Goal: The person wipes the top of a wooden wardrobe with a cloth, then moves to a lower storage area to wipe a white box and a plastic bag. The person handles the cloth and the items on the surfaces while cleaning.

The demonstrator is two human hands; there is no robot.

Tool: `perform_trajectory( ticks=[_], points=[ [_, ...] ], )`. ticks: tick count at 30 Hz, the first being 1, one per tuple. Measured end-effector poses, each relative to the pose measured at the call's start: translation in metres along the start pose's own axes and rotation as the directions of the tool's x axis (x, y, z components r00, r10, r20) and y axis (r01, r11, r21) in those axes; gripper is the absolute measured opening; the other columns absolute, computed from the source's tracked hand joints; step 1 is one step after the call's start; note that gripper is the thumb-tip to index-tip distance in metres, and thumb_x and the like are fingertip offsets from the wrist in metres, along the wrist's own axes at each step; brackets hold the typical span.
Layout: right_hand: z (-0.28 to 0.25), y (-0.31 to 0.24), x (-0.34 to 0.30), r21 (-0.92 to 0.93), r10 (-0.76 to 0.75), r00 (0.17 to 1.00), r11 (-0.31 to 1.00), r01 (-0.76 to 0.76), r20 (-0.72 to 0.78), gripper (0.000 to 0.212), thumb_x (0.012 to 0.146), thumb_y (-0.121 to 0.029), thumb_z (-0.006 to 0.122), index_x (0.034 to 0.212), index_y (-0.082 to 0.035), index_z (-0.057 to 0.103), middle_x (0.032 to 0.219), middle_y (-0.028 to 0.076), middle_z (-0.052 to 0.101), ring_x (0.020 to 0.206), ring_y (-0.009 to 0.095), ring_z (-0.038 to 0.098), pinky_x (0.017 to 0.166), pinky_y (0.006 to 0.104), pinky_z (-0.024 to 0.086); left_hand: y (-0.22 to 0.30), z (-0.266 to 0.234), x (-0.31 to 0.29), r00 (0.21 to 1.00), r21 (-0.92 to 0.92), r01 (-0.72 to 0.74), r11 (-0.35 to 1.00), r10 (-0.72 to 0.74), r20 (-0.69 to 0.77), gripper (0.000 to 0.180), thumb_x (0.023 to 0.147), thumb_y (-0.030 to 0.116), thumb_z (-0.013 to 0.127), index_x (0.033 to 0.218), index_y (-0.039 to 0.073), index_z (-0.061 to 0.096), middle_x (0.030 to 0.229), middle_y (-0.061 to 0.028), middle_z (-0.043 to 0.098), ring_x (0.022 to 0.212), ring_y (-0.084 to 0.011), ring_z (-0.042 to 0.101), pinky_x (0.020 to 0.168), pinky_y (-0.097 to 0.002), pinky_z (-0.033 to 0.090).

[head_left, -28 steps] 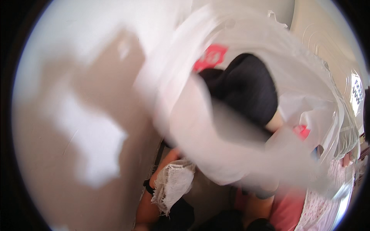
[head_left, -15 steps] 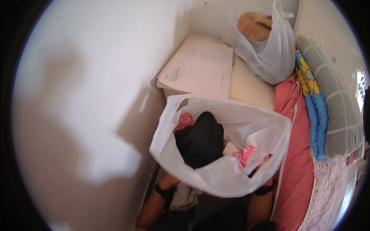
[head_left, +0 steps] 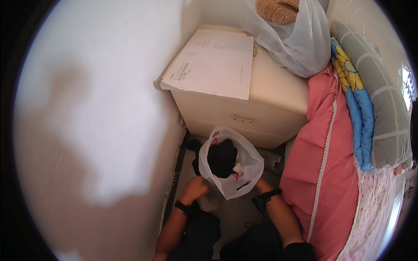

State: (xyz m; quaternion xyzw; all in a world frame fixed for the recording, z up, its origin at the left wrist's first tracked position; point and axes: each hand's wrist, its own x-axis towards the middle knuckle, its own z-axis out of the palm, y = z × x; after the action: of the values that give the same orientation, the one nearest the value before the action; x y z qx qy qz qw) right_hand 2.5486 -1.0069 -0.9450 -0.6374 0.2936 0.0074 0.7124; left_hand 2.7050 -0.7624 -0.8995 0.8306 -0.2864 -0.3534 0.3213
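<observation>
A white plastic bag (head_left: 249, 163) stands low between my knees in front of the cabinet, its mouth open upward. Black cloth (head_left: 221, 160) fills its left part, and a bit of pink print shows on its inside. At the bag's near left side is my left hand (head_left: 196, 189), closed, its fingers curled against the plastic. My right hand (head_left: 263, 185) reaches to the right side of the bag, which hides its fingers. Each wrist wears a black band.
A cream cabinet (head_left: 278, 95) stands ahead, topped by printed paper (head_left: 213, 61) and a plastic bag (head_left: 300, 48) with a brown fuzzy item (head_left: 277, 11). Pink bedding (head_left: 305, 182), a blue flowered quilt (head_left: 355, 113) and a grey checked cushion (head_left: 387, 113) lie right. A white wall (head_left: 96, 130) bounds the left.
Both hands have lowered the bag from close in front of me down toward the floor. The cabinet front now shows. My view has shifted, so the cabinet top sits higher in the picture.
</observation>
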Motion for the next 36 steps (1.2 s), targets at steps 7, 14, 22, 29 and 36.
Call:
perform_trajectory(
  ticks=[7,14,22,29,36],
  points=[
    [0.001,0.01,0.01,-0.017,0.01,0.999,1.0,-0.009,0.037,0.034,0.095,-0.028,0.058,0.122,-0.007,0.058,0.121,0.006,0.059,0.111,0.021,0.054,0.096,0.0355,0.043,-0.002,0.004,-0.005,1.0,0.016,-0.003,1.0,0.003,-0.003,0.04,0.076,0.021,0.06,0.108,-0.002,0.065,0.104,-0.0279,0.066,0.101,-0.0453,0.062,0.089,-0.0491,0.049],
    [-0.003,0.021,0.008,-0.018,-0.005,1.0,1.0,0.006,0.027,0.037,0.095,-0.031,0.058,0.126,-0.01,0.057,0.126,0.007,0.058,0.116,0.022,0.053,0.1,0.0367,0.042,-0.004,-0.005,-0.01,0.999,-0.029,-0.046,0.999,0.047,0.024,0.037,0.079,0.018,0.059,0.109,-0.003,0.065,0.104,-0.027,0.067,0.101,-0.0446,0.062,0.088,-0.0475,0.05],
    [-0.064,0.058,-0.014,0.226,0.033,0.97,0.974,0.023,-0.241,0.041,0.095,-0.034,0.058,0.13,-0.012,0.056,0.131,0.007,0.056,0.121,0.024,0.051,0.104,0.038,0.041,-0.019,-0.025,-0.009,0.999,-0.118,0.035,0.992,-0.038,-0.028,0.046,0.078,0.015,0.06,0.12,-0.003,0.06,0.113,-0.0287,0.065,0.107,-0.0411,0.062,0.089,-0.0426,0.05],
    [-0.077,0.166,0.022,0.51,0.292,0.942,0.843,-0.173,-0.164,0.044,0.097,-0.038,0.051,0.129,-0.008,0.055,0.121,0.009,0.061,0.113,0.024,0.056,0.108,0.0468,0.037,-0.05,0.035,0.028,0.991,-0.547,0.027,0.837,0.048,0.123,0.048,0.088,0.015,0.059,0.133,-0.002,0.055,0.122,-0.0126,0.065,0.109,-0.0224,0.06,0.095,-0.0347,0.047],
    [0.001,0.059,-0.012,0.845,0.354,0.93,0.465,-0.265,0.098,0.048,0.096,-0.029,0.046,0.137,-0.004,0.049,0.135,0.01,0.057,0.128,0.028,0.049,0.109,0.0451,0.038,-0.115,0.056,0.008,0.958,-0.462,0.051,0.885,0.088,0.274,0.05,0.094,0.021,0.064,0.139,0.004,0.051,0.14,-0.0108,0.054,0.126,-0.0217,0.05,0.107,-0.0363,0.041]
  ],
)
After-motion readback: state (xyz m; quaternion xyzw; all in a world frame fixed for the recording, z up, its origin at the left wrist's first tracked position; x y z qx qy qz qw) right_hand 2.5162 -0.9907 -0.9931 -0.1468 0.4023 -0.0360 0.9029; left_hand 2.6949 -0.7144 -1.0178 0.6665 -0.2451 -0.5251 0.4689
